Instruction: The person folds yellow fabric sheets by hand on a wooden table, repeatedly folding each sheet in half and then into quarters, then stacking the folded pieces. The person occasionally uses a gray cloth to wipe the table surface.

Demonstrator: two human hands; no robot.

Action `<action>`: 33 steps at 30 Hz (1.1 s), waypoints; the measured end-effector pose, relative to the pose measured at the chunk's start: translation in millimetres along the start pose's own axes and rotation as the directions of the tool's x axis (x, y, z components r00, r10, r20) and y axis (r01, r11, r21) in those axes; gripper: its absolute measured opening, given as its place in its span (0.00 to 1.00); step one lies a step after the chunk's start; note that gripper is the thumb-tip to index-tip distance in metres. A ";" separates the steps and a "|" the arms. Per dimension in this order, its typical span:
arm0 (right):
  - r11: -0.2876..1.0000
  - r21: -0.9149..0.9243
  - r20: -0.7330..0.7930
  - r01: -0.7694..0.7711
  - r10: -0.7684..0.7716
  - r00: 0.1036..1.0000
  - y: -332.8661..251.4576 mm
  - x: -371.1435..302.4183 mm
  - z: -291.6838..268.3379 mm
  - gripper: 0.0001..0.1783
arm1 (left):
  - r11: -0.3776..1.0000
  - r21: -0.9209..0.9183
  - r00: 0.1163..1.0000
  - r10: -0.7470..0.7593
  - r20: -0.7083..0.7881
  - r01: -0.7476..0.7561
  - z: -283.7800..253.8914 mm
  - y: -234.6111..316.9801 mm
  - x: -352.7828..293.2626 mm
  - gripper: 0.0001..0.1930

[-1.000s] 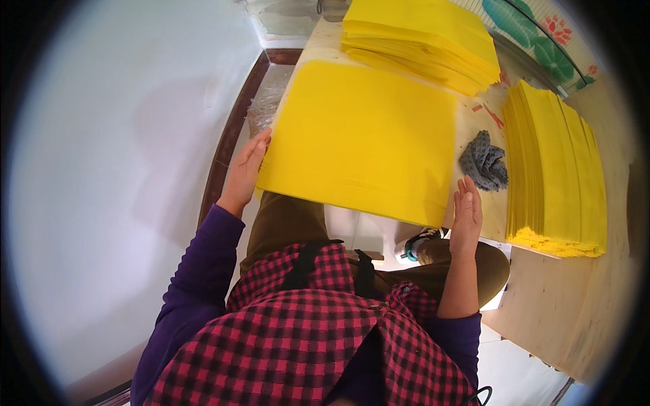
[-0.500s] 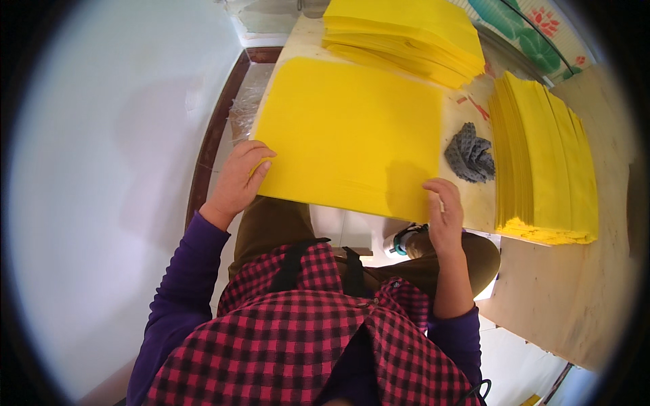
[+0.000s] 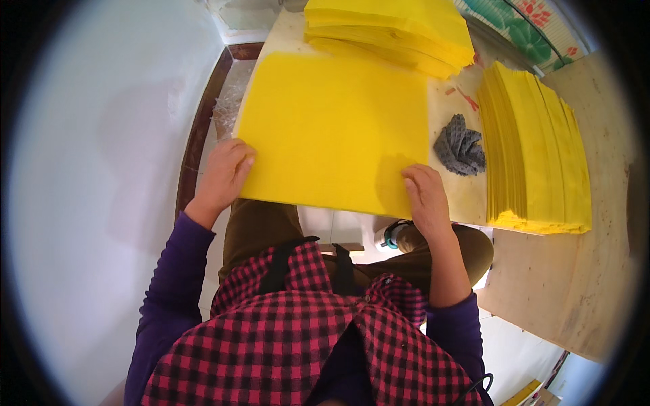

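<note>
A large square yellow cloth sheet (image 3: 332, 128) lies flat in front of me, its near edge reaching the table's front edge above my lap. At its left side, near the front corner, my left hand (image 3: 227, 172) is closed, thumb and fingers together on the margin. My right hand (image 3: 428, 199) is closed with curled fingers at the opposite front corner. The fingertips partly hide both margins, and how many layers lie between them does not show.
Behind the sheet is a thick stack of folded yellow cloth (image 3: 393, 34). Another yellow stack (image 3: 535, 152) stands on the right. A crumpled grey cloth (image 3: 460, 145) and red scraps (image 3: 467, 98) lie between. A white wall (image 3: 101, 203) rises on the left.
The table and stacks sit slightly further left and higher in view. My left fingers and thumb have drawn closer together on the sheet's edge. My right hand stays at its corner.
</note>
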State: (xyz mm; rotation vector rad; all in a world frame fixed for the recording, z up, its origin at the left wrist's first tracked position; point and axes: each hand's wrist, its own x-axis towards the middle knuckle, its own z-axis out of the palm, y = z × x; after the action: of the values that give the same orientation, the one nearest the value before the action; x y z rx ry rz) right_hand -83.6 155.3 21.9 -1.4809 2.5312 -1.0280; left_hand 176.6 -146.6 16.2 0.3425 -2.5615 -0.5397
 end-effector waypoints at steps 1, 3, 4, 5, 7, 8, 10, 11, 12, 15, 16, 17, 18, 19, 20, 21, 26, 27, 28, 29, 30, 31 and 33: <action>0.999 -0.040 0.023 -0.009 0.010 1.000 0.9 5.6 2.6 0.11 | 1.000 0.004 1.000 -0.026 0.009 0.026 1.7 -1.4 3.1 0.08; 0.995 -0.088 0.017 -0.037 0.038 0.999 1.1 17.3 5.0 0.11 | 0.998 0.004 0.998 -0.056 0.001 0.056 3.3 -6.0 14.3 0.07; 0.994 -0.093 -0.010 -0.057 0.056 0.998 0.4 23.2 5.0 0.10 | 0.998 -0.006 0.998 -0.061 0.013 0.061 1.0 -6.6 16.0 0.07; 0.993 -0.092 -0.042 -0.072 0.068 0.997 -0.8 27.2 4.4 0.10 | 0.998 -0.015 0.998 -0.062 0.027 0.062 -1.5 -6.9 17.5 0.07; 0.996 -0.068 -0.042 -0.058 0.055 0.998 -6.2 21.0 -0.5 0.10 | 0.997 -0.027 0.997 -0.070 0.033 0.071 -5.3 -4.7 15.5 0.07; 0.998 -0.042 -0.050 -0.047 0.045 0.998 -9.4 13.9 -3.1 0.10 | 0.997 -0.030 0.997 -0.077 0.025 0.078 -7.9 -0.6 7.9 0.07; 0.997 0.031 -0.036 -0.074 0.075 0.996 -15.9 -4.6 -3.5 0.10 | 0.995 -0.038 0.996 -0.091 0.012 0.092 -8.4 6.8 -4.3 0.07; 0.994 0.080 -0.039 -0.069 0.073 0.997 -17.9 -11.9 -2.4 0.10 | 0.994 -0.042 0.995 -0.096 0.002 0.096 -8.0 9.7 -9.1 0.07; 0.993 0.080 -0.038 -0.087 0.091 0.995 -18.4 -15.3 -0.6 0.10 | 0.994 -0.045 0.995 -0.099 -0.013 0.099 -7.7 11.0 -11.2 0.07; 0.996 0.053 -0.065 -0.072 0.076 0.995 -17.7 -14.2 6.7 0.09 | 0.996 -0.056 0.996 -0.074 -0.057 0.071 -4.4 11.6 -8.7 0.08; 0.998 0.010 -0.077 -0.056 0.057 0.995 -15.5 -7.2 8.7 0.09 | 0.996 -0.059 0.996 -0.076 -0.037 0.074 -3.0 10.4 -5.2 0.08; 0.996 -0.028 -0.074 -0.084 0.081 0.994 -14.3 -1.8 9.0 0.09 | 0.995 -0.063 0.997 -0.076 -0.023 0.074 -1.3 8.5 -0.6 0.07; 0.997 -0.023 -0.071 -0.074 0.073 0.995 -13.5 1.4 7.0 0.09 | 0.995 -0.066 0.997 -0.076 -0.011 0.075 -0.5 7.3 2.2 0.07; 0.994 -0.011 -0.052 -0.106 0.105 0.993 -12.6 4.6 3.9 0.09 | 0.995 -0.060 0.997 -0.078 -0.006 0.077 -0.5 6.6 2.9 0.07; 0.994 0.009 -0.049 -0.110 0.110 0.993 -12.4 6.2 1.6 0.09 | 0.995 -0.055 0.997 -0.081 0.003 0.081 -0.2 5.9 3.1 0.07; 0.992 0.008 -0.041 -0.125 0.125 0.991 -13.3 5.5 0.1 0.09 | 0.995 -0.052 0.997 -0.082 0.012 0.082 0.2 5.2 3.4 0.07; 0.994 0.002 -0.008 -0.105 0.105 0.994 -10.1 3.7 3.9 0.08 | 0.995 -0.058 0.996 -0.086 0.018 0.087 2.1 6.3 1.2 0.07; 0.995 -0.007 -0.022 -0.099 0.098 0.995 -6.8 4.8 4.3 0.09 | 0.995 -0.056 0.996 -0.080 0.026 0.081 2.3 6.2 3.3 0.07; 0.995 -0.012 -0.031 -0.102 0.101 0.994 -2.7 7.2 4.3 0.09 | 0.996 -0.049 0.997 -0.076 0.015 0.076 2.3 6.4 5.2 0.07; 0.997 -0.005 -0.057 -0.076 0.075 0.996 1.1 8.4 4.1 0.09 | 0.996 -0.041 0.997 -0.074 0.002 0.074 1.5 7.0 5.8 0.07; 0.995 -0.005 -0.081 -0.096 0.096 0.992 4.4 7.2 2.4 0.09 | 0.997 -0.032 0.997 -0.071 -0.009 0.071 0.5 7.9 5.8 0.07; 0.996 0.004 -0.122 -0.091 0.091 0.988 8.0 5.0 -1.6 0.09 | 0.997 -0.026 0.997 -0.075 -0.021 0.074 -1.2 9.0 4.6 0.08; 0.993 0.040 -0.187 -0.110 0.116 0.975 17.1 1.9 -12.2 0.09 | 0.997 -0.020 0.996 -0.078 -0.041 0.077 -4.9 12.8 -1.1 0.08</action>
State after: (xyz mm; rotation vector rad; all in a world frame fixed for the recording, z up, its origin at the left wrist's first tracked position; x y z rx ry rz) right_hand -101.9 165.8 22.6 -1.2710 2.6765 -1.2376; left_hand 178.3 -136.4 25.1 0.4438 -2.5095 -0.5784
